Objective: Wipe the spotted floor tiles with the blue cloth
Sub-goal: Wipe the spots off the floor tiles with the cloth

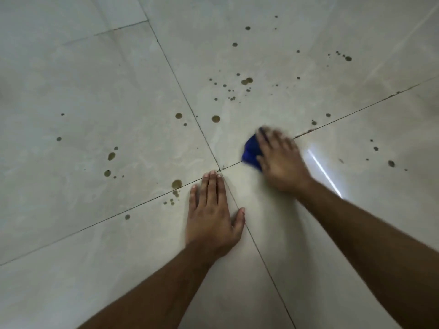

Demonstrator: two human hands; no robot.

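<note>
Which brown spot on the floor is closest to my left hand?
The big brown spot beside the left hand, just left of its fingers on the grout line; every other spot lies farther off.

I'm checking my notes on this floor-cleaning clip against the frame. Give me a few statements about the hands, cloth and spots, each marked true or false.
1. The right hand presses the blue cloth on the floor. True.
2. The left hand holds a second cloth. False: it lies flat and empty on the tiles.
3. Brown spots remain beyond the cloth. True.
4. The cloth lies far from any grout line. False: it sits near where four tiles meet.
5. The left hand is a closed fist. False: its fingers are extended.
</note>
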